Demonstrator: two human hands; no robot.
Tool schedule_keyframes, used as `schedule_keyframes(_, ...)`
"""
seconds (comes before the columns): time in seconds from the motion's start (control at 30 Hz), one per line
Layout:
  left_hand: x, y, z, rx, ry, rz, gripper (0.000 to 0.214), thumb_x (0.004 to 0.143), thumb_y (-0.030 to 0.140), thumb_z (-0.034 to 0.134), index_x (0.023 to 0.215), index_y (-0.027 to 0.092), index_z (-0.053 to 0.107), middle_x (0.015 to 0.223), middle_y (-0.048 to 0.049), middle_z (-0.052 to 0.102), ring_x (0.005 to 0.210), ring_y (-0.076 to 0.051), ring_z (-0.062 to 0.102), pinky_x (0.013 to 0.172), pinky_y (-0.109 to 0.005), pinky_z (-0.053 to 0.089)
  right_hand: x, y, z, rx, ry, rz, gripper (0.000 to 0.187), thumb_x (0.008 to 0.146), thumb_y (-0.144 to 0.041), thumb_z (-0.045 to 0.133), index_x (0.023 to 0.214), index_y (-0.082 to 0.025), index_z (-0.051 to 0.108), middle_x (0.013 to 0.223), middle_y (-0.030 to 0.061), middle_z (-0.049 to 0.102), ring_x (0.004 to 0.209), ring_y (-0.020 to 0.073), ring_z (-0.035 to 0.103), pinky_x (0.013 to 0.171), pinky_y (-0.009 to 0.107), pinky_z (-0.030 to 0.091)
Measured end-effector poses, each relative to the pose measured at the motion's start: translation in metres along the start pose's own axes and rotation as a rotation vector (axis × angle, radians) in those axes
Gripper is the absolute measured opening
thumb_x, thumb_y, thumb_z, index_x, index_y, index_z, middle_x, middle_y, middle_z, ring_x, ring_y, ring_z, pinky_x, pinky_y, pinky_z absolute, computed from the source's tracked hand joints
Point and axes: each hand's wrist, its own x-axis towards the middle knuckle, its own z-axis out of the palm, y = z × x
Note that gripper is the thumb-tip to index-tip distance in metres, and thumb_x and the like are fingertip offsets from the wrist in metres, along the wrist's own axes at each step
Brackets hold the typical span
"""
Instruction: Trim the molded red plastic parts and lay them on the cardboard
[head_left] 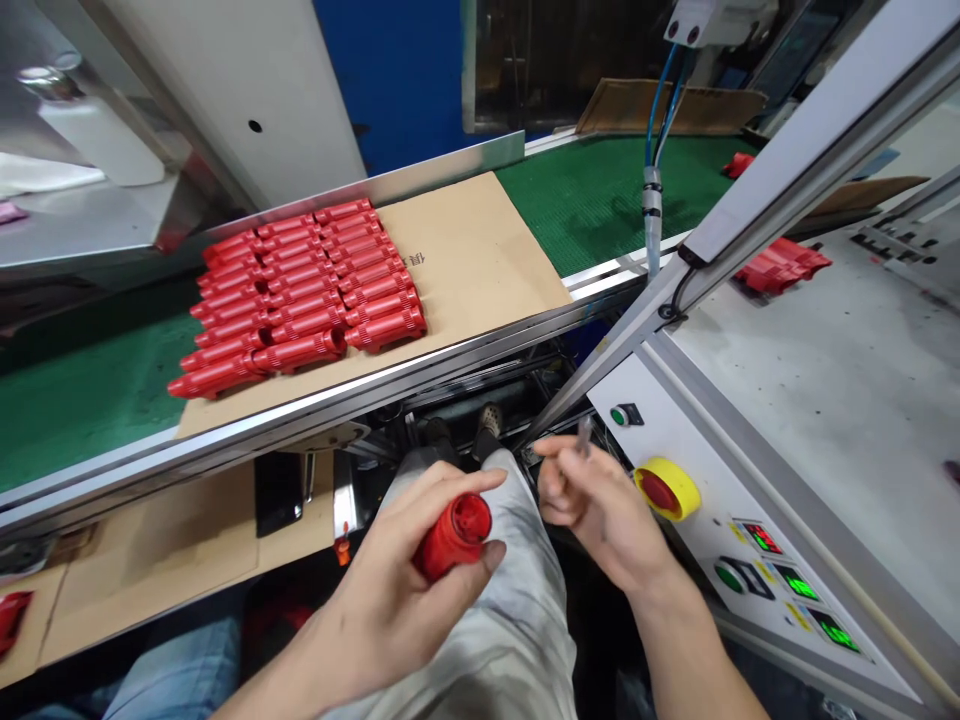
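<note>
My left hand [405, 570] is wrapped round a red plastic tube-shaped part [454, 535], whose round open end faces up toward me. Inside that opening some red inner structure shows, but its details are unclear. To the right, apart from the part, my right hand [592, 500] is closed in a pinch on a small greyish, blurred piece [584, 434] that sticks up past the fingers; its kind cannot be made out. Rows of similar red tubular parts [300, 285] lie on a cardboard sheet [480, 240] beyond my hands.
The cardboard rests on a green conveyor belt [600, 190] with a metal edge. At right stands a machine with a control panel [720, 530], a yellow-collared red button [667, 489] and a slanted metal post [810, 150]. More red parts [784, 265] lie on its top. A lower cardboard-covered shelf [165, 560] is at left.
</note>
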Motion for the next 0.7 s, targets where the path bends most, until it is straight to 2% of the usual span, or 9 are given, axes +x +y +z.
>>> schedule_keyframes(0.1,0.006,-0.008,0.0,-0.519,-0.061,-0.178,0.041,0.105,0.045,0.069,0.143,0.03,0.067,0.11,-0.0095,0.072,0.092,-0.021,0.071,0.077,-0.034,0.062,-0.007,0.014,0.002,-0.214,-0.04,-0.006,0.037,0.095,-0.051,0.084,0.12,-0.023,0.083,0.087,0.0017,0.067,0.077,0.0134,0.055,0.069,0.026,0.045)
schedule_keyframes(0.17,0.011,-0.014,0.002,-0.791,-0.034,-0.215,0.043,0.103,0.05,0.071,0.139,0.027,0.069,0.118,-0.0141,0.077,0.103,-0.028,0.079,0.086,-0.042,0.067,-0.013,0.021,0.006,-0.169,-0.091,0.017,0.039,0.098,-0.054,0.079,0.119,-0.022,0.083,0.084,0.0014,0.065,0.077,0.0144,0.055,0.07,0.028,0.046)
schedule_keyframes(0.2,0.014,-0.018,0.003,-0.844,0.011,-0.199,0.043,0.1,0.049,0.076,0.137,0.026,0.07,0.124,-0.0159,0.078,0.113,-0.032,0.08,0.095,-0.047,0.068,-0.016,0.023,0.008,-0.094,-0.1,0.036,0.039,0.099,-0.055,0.078,0.12,-0.022,0.082,0.082,0.0008,0.063,0.076,0.0146,0.055,0.07,0.028,0.046)
schedule_keyframes(0.3,0.017,-0.028,0.008,-0.782,0.158,-0.07,0.042,0.092,0.036,0.088,0.129,0.026,0.071,0.134,-0.0144,0.078,0.143,-0.039,0.068,0.117,-0.059,0.059,-0.019,0.026,0.016,0.163,-0.1,0.094,0.045,0.093,-0.05,0.086,0.131,-0.027,0.077,0.089,0.0003,0.062,0.077,0.0144,0.057,0.071,0.029,0.05)
schedule_keyframes(0.37,0.014,-0.033,0.011,-0.7,0.181,0.038,0.031,0.093,0.025,0.088,0.119,0.027,0.071,0.132,-0.0106,0.079,0.151,-0.037,0.061,0.122,-0.061,0.055,-0.018,0.025,0.02,0.266,-0.096,0.115,0.055,0.088,-0.048,0.09,0.137,-0.028,0.074,0.095,0.0014,0.064,0.076,0.0138,0.056,0.068,0.029,0.051)
schedule_keyframes(0.43,0.008,-0.037,0.014,-0.629,0.141,0.109,0.02,0.098,0.013,0.079,0.109,0.027,0.07,0.136,-0.0083,0.079,0.154,-0.033,0.058,0.124,-0.057,0.054,-0.015,0.024,0.024,0.288,-0.082,0.094,0.058,0.089,-0.05,0.09,0.139,-0.027,0.072,0.095,0.0023,0.065,0.072,0.0134,0.055,0.064,0.028,0.05)
schedule_keyframes(0.53,-0.006,-0.039,0.018,-0.573,0.084,0.123,0.024,0.105,0.004,0.063,0.105,0.027,0.067,0.158,-0.007,0.068,0.157,-0.027,0.053,0.123,-0.047,0.056,-0.012,0.022,0.028,0.197,-0.052,-0.004,0.055,0.091,-0.051,0.088,0.137,-0.028,0.072,0.093,0.0015,0.067,0.068,0.0126,0.056,0.062,0.027,0.05)
schedule_keyframes(0.63,-0.014,-0.033,0.019,-0.535,0.022,0.094,0.046,0.106,0.006,0.061,0.141,0.035,0.061,0.179,-0.0095,0.042,0.162,-0.028,0.047,0.127,-0.05,0.05,-0.01,0.019,0.029,0.015,-0.036,-0.135,0.047,0.093,-0.047,0.087,0.134,-0.029,0.074,0.099,0.0017,0.072,0.072,0.0118,0.061,0.067,0.026,0.053)
schedule_keyframes(0.7,-0.015,-0.026,0.017,-0.514,-0.039,0.089,0.07,0.107,0.014,0.065,0.166,0.039,0.039,0.185,-0.0113,0.027,0.167,-0.032,0.036,0.133,-0.055,0.04,-0.01,0.016,0.028,-0.068,-0.045,-0.19,0.043,0.096,-0.045,0.085,0.135,-0.03,0.074,0.104,0.0023,0.076,0.078,0.0131,0.066,0.073,0.026,0.056)
